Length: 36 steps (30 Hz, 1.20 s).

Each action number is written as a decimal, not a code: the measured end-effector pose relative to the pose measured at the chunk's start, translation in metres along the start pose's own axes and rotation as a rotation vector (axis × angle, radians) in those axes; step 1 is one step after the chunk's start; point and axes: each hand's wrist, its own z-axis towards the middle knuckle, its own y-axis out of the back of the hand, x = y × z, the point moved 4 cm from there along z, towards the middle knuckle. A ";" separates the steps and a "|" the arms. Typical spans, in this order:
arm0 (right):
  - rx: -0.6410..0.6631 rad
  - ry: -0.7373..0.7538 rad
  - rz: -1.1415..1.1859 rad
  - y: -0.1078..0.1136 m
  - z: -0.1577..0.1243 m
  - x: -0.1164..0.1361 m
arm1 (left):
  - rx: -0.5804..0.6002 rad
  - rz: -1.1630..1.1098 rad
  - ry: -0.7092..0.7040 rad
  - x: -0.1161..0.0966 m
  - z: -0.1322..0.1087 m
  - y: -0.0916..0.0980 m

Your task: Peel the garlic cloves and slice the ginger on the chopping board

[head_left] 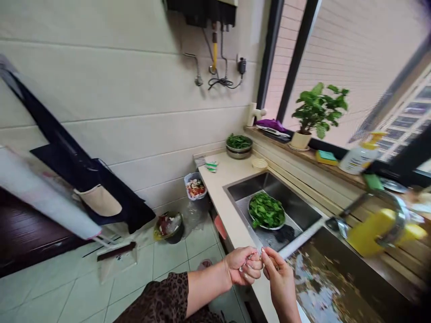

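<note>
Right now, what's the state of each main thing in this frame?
Left hand: curled into a fist
Right hand: pinched, at the left hand
Leafy greens: heaped in a dish
Far basin: dish inside
Near basin: holding murky water, bits floating
Lined bin: open, scraps inside
Floor bin: open, rubbish inside
Potted plant: upright, leafy
Pump bottle: upright

inside of left hand (247,268) hidden, wall unit (198,11) cut off above, faucet (402,211) blurred
</note>
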 end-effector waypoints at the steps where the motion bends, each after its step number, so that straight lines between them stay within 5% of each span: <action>1: -0.005 -0.048 0.067 -0.019 0.014 -0.008 | -0.020 0.036 -0.049 -0.020 -0.011 0.016; 4: -0.041 -0.113 0.201 -0.073 0.057 -0.027 | -0.224 0.275 -0.246 -0.096 -0.048 0.080; 8: -0.023 -0.157 0.241 -0.152 0.112 -0.041 | -1.048 1.072 -0.532 -0.237 -0.113 0.185; 9: -0.010 -0.165 0.243 -0.174 0.125 -0.044 | -1.174 1.178 -0.548 -0.270 -0.125 0.207; 12: 0.015 -0.186 0.226 -0.237 0.157 -0.049 | -1.319 1.346 -0.509 -0.351 -0.151 0.264; 14: 0.041 -0.214 0.186 -0.273 0.174 -0.051 | -1.325 1.461 -0.425 -0.383 -0.159 0.293; 18: 0.149 -0.288 0.087 -0.323 0.203 -0.056 | -1.234 1.628 -0.256 -0.408 -0.168 0.333; 21: 0.204 -0.331 0.089 -0.346 0.227 -0.064 | -1.187 1.679 -0.259 -0.414 -0.170 0.342; 28: 0.398 -0.408 0.129 -0.398 0.268 -0.098 | -1.197 1.556 -0.486 -0.416 -0.162 0.330; 36: 0.549 -0.383 0.062 -0.424 0.292 -0.104 | -1.368 1.035 -0.726 -0.393 -0.174 0.312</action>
